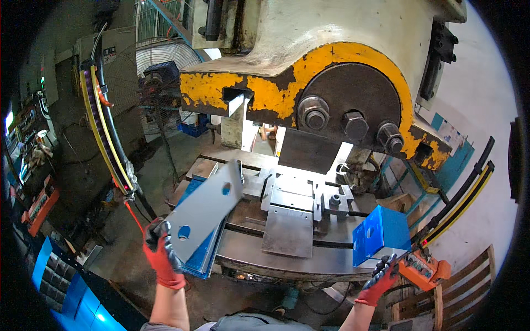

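The left hand gripped the near end of a plate: long, flat, grey, with two round holes showing blue, tilted over a blue stack. The right hand was at a blue block; its grip I could not tell.

I'm seeing a wire-caged fan standing near a blue crate, and a slatted wooden frame on my right.
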A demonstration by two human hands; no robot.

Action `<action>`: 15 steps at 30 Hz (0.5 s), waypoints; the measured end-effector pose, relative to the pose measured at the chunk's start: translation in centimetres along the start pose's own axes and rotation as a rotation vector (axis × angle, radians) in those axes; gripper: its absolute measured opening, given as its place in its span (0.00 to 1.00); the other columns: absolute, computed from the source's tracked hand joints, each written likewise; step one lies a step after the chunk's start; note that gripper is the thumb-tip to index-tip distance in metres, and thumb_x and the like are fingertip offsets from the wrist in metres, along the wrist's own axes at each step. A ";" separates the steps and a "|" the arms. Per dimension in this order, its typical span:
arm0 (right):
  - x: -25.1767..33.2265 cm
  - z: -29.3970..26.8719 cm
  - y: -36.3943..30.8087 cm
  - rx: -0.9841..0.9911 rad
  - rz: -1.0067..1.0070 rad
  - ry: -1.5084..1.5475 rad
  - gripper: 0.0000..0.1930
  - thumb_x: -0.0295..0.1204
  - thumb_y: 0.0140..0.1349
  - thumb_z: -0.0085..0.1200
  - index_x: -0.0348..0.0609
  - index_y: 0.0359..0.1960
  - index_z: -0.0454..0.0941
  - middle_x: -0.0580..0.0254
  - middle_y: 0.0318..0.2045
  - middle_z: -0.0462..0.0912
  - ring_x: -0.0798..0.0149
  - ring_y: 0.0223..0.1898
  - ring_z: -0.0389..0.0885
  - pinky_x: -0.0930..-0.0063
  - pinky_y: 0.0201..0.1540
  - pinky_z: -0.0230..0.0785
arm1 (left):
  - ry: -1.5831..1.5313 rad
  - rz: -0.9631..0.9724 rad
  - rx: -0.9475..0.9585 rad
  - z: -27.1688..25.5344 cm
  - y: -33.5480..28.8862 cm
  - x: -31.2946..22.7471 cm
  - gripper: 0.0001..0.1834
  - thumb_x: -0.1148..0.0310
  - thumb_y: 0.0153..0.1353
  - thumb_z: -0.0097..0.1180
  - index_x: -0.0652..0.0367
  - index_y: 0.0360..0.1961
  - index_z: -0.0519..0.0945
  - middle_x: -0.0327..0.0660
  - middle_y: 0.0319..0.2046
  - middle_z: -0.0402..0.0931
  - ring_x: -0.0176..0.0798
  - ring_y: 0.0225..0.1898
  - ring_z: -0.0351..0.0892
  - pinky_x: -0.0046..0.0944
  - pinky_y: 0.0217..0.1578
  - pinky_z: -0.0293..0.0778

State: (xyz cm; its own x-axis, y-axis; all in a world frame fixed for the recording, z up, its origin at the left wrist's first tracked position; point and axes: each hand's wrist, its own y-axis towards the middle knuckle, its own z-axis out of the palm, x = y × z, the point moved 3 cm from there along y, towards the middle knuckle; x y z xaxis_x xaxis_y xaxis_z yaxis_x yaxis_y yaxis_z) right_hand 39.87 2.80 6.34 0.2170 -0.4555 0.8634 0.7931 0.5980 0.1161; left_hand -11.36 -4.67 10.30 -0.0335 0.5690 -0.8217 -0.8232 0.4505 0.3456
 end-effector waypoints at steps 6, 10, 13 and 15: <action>-2.1 2.2 -3.2 0.299 -0.048 -0.004 0.08 0.34 0.61 0.52 0.44 0.37 0.73 0.67 0.26 0.77 0.79 0.19 0.70 0.87 0.18 0.58 | -0.382 -0.228 0.083 5.0 -3.4 3.8 0.11 0.63 0.63 0.47 0.59 0.41 0.70 0.40 0.38 0.71 0.34 0.41 0.70 0.36 0.45 0.66; -4.8 1.9 -6.9 0.580 -0.024 -0.429 0.27 0.31 0.51 0.62 0.36 0.51 0.67 0.54 0.50 0.67 0.59 0.54 0.65 0.66 0.59 0.57 | -0.705 -0.702 0.210 8.2 -7.2 6.8 0.17 0.56 0.64 0.44 0.59 0.44 0.69 0.43 0.41 0.70 0.41 0.46 0.71 0.43 0.48 0.68; -2.2 6.9 -12.1 1.130 -0.487 -0.718 0.33 0.44 0.43 0.65 0.45 0.52 0.69 0.56 0.55 0.65 0.54 0.58 0.61 0.59 0.62 0.50 | -0.625 -0.735 0.279 10.2 -9.3 7.6 0.28 0.50 0.60 0.45 0.63 0.52 0.68 0.48 0.49 0.70 0.47 0.51 0.70 0.46 0.53 0.66; -1.9 8.1 -14.5 1.233 -0.631 -0.891 0.34 0.48 0.41 0.65 0.49 0.51 0.70 0.57 0.56 0.63 0.53 0.59 0.59 0.56 0.63 0.47 | -0.644 -0.745 0.290 9.6 -10.3 10.5 0.26 0.55 0.62 0.43 0.65 0.52 0.68 0.47 0.49 0.71 0.45 0.49 0.71 0.45 0.52 0.67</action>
State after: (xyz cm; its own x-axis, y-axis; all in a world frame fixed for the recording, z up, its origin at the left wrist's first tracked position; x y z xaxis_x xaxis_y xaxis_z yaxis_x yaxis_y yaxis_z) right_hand 23.34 0.39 7.00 -0.6654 -0.5771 0.4735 -0.3742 0.8067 0.4574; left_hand 2.20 3.25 2.51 0.8109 0.2999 -0.5025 -0.3391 0.9406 0.0142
